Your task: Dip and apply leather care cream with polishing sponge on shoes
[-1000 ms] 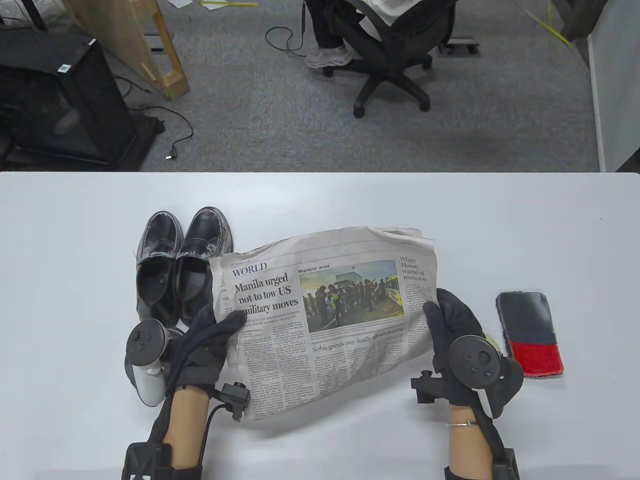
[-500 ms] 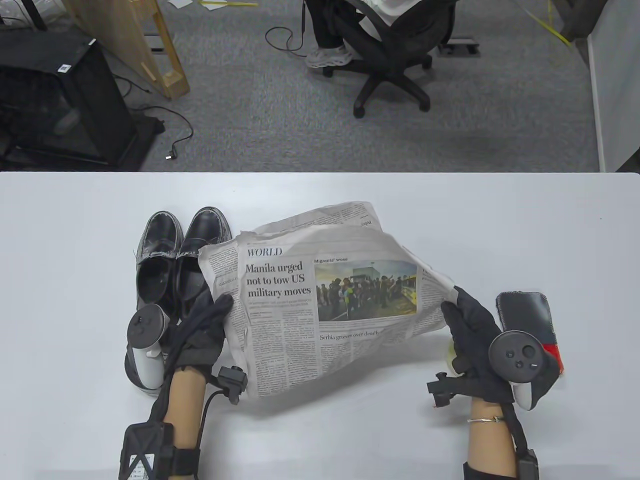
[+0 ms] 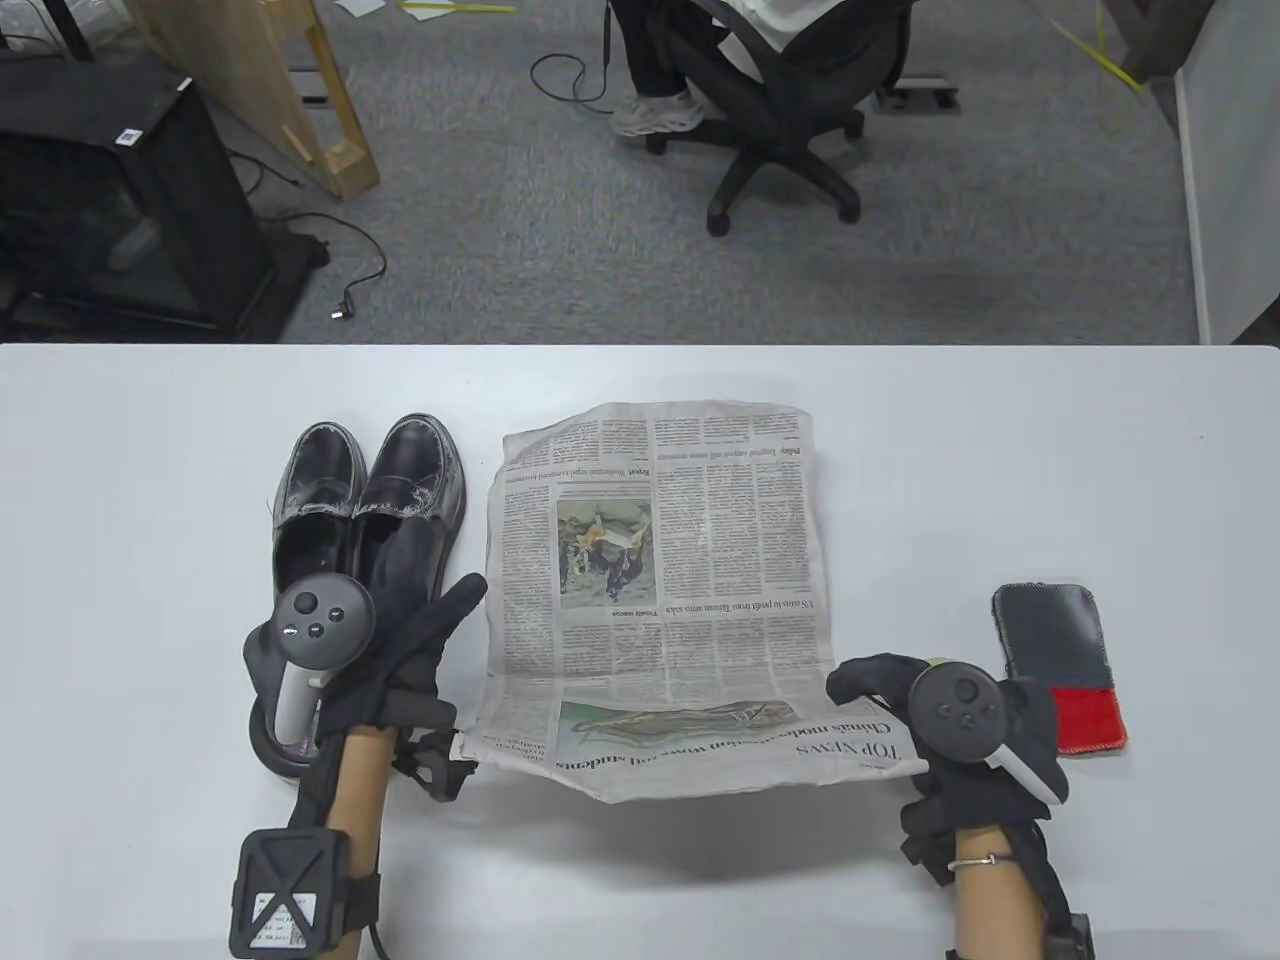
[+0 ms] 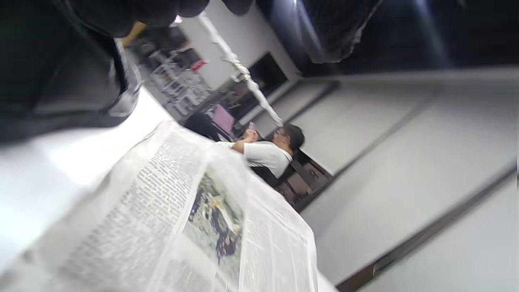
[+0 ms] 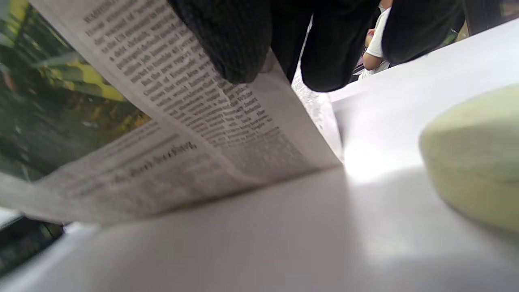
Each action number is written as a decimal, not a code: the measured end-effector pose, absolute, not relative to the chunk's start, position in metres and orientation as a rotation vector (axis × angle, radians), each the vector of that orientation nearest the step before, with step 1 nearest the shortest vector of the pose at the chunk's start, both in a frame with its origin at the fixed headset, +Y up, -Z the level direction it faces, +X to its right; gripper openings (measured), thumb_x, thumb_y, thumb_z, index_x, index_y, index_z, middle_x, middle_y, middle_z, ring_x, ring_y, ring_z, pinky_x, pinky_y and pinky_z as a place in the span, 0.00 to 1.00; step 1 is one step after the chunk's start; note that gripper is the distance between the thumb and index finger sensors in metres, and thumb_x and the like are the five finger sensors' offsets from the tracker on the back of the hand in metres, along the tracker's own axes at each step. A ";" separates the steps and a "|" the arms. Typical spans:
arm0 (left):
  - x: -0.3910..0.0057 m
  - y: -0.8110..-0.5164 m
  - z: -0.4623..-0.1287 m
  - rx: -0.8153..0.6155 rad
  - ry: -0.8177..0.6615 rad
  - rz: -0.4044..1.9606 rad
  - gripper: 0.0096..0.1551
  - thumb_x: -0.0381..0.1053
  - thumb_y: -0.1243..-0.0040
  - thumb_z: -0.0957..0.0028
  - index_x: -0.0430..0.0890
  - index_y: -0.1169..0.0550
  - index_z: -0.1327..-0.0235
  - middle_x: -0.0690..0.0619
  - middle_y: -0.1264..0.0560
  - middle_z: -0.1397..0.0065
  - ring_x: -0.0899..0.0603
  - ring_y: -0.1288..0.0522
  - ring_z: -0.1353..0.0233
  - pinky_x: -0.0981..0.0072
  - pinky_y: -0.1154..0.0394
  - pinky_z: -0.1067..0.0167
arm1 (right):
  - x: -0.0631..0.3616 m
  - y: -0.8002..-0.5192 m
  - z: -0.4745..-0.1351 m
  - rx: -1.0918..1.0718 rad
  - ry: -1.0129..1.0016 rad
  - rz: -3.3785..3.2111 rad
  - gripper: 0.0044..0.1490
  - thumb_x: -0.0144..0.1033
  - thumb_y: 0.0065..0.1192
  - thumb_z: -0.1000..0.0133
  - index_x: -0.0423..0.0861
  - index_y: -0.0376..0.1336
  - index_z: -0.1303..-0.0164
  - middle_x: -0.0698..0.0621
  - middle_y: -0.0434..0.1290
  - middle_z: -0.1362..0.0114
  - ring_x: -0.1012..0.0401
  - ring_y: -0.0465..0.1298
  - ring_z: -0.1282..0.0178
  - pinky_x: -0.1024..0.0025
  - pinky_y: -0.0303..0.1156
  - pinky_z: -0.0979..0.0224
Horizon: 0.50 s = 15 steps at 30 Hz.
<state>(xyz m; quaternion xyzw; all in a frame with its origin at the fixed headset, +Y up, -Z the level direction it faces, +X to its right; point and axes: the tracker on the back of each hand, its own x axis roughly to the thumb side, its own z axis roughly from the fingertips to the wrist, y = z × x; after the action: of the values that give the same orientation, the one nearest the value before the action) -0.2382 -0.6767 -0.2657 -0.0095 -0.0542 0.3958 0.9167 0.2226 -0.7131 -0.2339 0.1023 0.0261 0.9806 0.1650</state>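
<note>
Two black leather shoes [image 3: 365, 500] stand side by side at the table's left. The newspaper [image 3: 660, 560] lies opened in the middle with its near edge raised off the table. My right hand [image 3: 880, 690] pinches the near right corner; the fingers [image 5: 239, 44] show on the paper [image 5: 182, 134] in the right wrist view. My left hand [image 3: 420, 620] is palm down beside the paper's left edge, fingers stretched out over the right shoe's heel. The paper's near left corner sits by that wrist. A pale green sponge [image 5: 474, 158] lies on the table by my right hand.
A black and red cloth pad [image 3: 1060, 665] lies at the right. A dark round tin [image 3: 275, 745] sits partly hidden under my left wrist. The table's far edge [image 3: 640, 348] faces an office chair and a seated person.
The folded newspaper has been flipped open away from me, and its far half now lies flat. Both hands moved nearer to me. My left hand's fingers came off the paper's edge.
</note>
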 end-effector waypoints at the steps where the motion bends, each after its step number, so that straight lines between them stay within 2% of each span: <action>1: -0.235 -0.674 -0.260 -0.025 -0.154 0.756 0.49 0.58 0.43 0.34 0.39 0.49 0.11 0.27 0.51 0.11 0.22 0.49 0.17 0.27 0.43 0.26 | 0.219 -0.714 -0.234 0.296 0.090 2.825 0.20 0.40 0.64 0.42 0.67 0.64 0.41 0.62 0.75 0.29 0.53 0.73 0.23 0.42 0.67 0.23; 3: -0.217 -0.674 -0.246 -0.118 -0.312 0.589 0.46 0.60 0.44 0.35 0.41 0.44 0.11 0.30 0.46 0.11 0.25 0.45 0.17 0.27 0.41 0.27 | 0.209 -0.719 -0.235 0.321 0.168 2.923 0.20 0.40 0.64 0.42 0.67 0.65 0.42 0.62 0.75 0.30 0.54 0.74 0.24 0.43 0.68 0.23; 6: -0.190 -0.689 -0.234 -0.329 -0.460 0.346 0.46 0.64 0.46 0.37 0.42 0.41 0.11 0.31 0.40 0.11 0.25 0.40 0.17 0.29 0.38 0.28 | 0.198 -0.725 -0.234 0.351 0.236 3.048 0.20 0.40 0.64 0.42 0.67 0.65 0.42 0.63 0.75 0.30 0.54 0.74 0.24 0.43 0.67 0.22; 7: -0.179 -0.701 -0.231 -0.437 -0.491 0.244 0.48 0.65 0.47 0.37 0.42 0.42 0.10 0.30 0.42 0.11 0.25 0.41 0.17 0.29 0.38 0.27 | 0.194 -0.728 -0.234 0.362 0.277 3.087 0.20 0.40 0.64 0.42 0.67 0.65 0.42 0.63 0.75 0.29 0.54 0.74 0.23 0.43 0.67 0.22; 11: -0.150 -0.740 -0.230 -0.650 -0.531 0.084 0.55 0.68 0.47 0.40 0.40 0.48 0.09 0.26 0.48 0.11 0.21 0.47 0.18 0.27 0.41 0.28 | 0.186 -0.739 -0.235 0.391 0.404 3.152 0.21 0.40 0.64 0.41 0.68 0.65 0.39 0.62 0.72 0.24 0.52 0.72 0.20 0.42 0.66 0.22; 15: -0.137 -0.765 -0.232 -0.681 -0.508 -0.004 0.58 0.68 0.46 0.41 0.38 0.53 0.11 0.25 0.60 0.13 0.20 0.58 0.19 0.25 0.49 0.28 | 0.181 -0.746 -0.236 0.411 0.500 3.191 0.23 0.40 0.63 0.41 0.67 0.64 0.37 0.61 0.70 0.22 0.52 0.71 0.19 0.41 0.66 0.22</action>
<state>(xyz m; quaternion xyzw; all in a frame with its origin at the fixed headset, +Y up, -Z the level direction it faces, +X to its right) -0.1368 -0.7646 -0.2323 -0.3302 -0.2464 -0.0019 0.9112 0.1813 -0.7461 -0.2360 0.1260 0.1533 0.9785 -0.0570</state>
